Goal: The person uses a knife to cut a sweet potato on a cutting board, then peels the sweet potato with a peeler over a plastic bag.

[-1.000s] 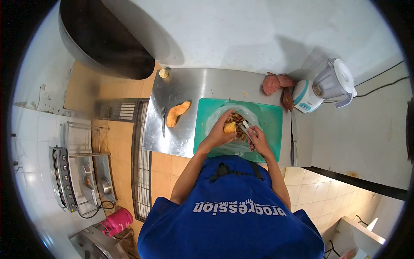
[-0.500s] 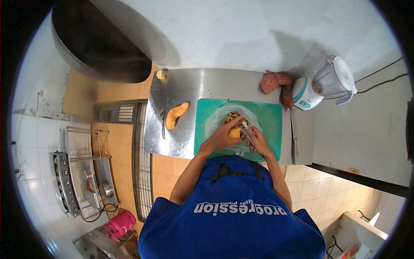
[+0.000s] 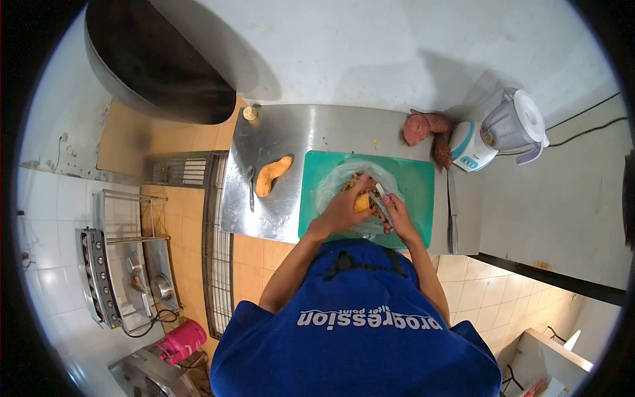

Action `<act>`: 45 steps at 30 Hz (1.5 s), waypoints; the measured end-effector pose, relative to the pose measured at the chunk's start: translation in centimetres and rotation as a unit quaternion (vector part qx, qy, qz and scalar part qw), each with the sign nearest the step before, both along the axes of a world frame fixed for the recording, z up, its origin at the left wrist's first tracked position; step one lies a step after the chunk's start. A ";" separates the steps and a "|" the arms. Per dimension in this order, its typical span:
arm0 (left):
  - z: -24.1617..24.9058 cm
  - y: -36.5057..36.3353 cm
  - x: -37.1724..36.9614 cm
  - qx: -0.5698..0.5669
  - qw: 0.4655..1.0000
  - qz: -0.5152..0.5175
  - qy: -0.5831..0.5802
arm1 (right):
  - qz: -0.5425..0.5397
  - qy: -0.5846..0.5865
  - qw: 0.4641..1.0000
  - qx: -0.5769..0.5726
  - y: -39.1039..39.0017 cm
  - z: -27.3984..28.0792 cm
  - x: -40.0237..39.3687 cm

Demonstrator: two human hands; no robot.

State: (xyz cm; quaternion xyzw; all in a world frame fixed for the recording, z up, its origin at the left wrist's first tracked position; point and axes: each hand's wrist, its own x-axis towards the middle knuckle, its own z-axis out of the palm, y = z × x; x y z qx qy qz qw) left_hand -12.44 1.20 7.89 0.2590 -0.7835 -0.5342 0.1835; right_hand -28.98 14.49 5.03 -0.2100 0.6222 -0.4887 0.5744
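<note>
My left hand (image 3: 340,213) is wrapped round a peeled yellow-orange sweet potato (image 3: 361,202), partly covered by the fingers. Against its right side, my right hand (image 3: 398,217) grips a slim grey-and-white bladed tool (image 3: 381,204), whose exact kind I cannot tell. Both hands are over a clear plastic bag (image 3: 327,182) with brownish peelings (image 3: 376,177) in it. The bag lies spread on a green cutting board (image 3: 419,198). To the left, a whole peeled sweet potato (image 3: 270,177) rests on the steel table (image 3: 264,221).
A spoon (image 3: 251,188) lies at the table's left, below a small pale round piece (image 3: 250,113). Unpeeled sweet potatoes (image 3: 417,129) sit at the back right beside a blender (image 3: 506,129). A long knife (image 3: 452,218) lies right of the board.
My left fingers have shifted slightly on the sweet potato, and the tool in my right hand is tilted differently, showing more of its grey length. The surroundings stay put.
</note>
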 end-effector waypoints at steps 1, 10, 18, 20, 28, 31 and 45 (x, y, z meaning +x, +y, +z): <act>0.3 -0.7 0.2 -0.012 0.997 -0.065 -0.047 | -0.001 0.000 1.000 0.000 0.1 -0.1 0.0; -2.7 -1.5 0.8 0.225 0.961 0.056 0.149 | -0.015 -0.048 0.998 -0.043 0.2 0.5 -0.4; -1.4 -2.1 1.7 0.375 0.909 0.081 0.160 | 0.035 0.067 0.989 -0.125 -0.8 2.2 -1.0; -1.0 -2.2 1.5 0.329 0.929 0.079 0.149 | 0.026 0.060 0.989 -0.134 -1.6 2.8 -1.4; -0.4 -2.6 1.3 0.543 0.788 0.088 0.276 | 0.175 0.499 0.842 -0.105 -4.1 7.4 -0.8; 0.7 -2.6 1.8 0.491 0.831 0.077 0.250 | 0.127 0.516 0.836 -0.137 -4.6 7.6 -0.5; 0.7 -2.0 1.6 0.275 0.953 0.048 0.121 | 0.272 0.520 0.809 -0.036 -4.3 8.1 -1.3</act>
